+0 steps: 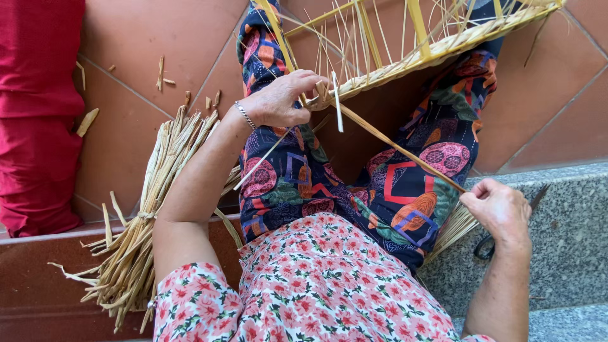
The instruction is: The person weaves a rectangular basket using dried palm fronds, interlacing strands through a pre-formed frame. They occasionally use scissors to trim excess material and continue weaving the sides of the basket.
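My left hand grips the woven straw rim of a yellow chair frame that rests tilted across my knees. A taut twisted straw strand runs from that rim down to my right hand, whose fingers are closed around its end. A short white stick pokes out beside my left fingers. A thin loose straw hangs below the left wrist, which wears a metal bracelet. My legs are in dark patterned trousers.
A tied bundle of dry straw lies on the terracotta tiles at my left. A red cloth fills the far left. More straw and dark scissors sit on the grey stone step at my right.
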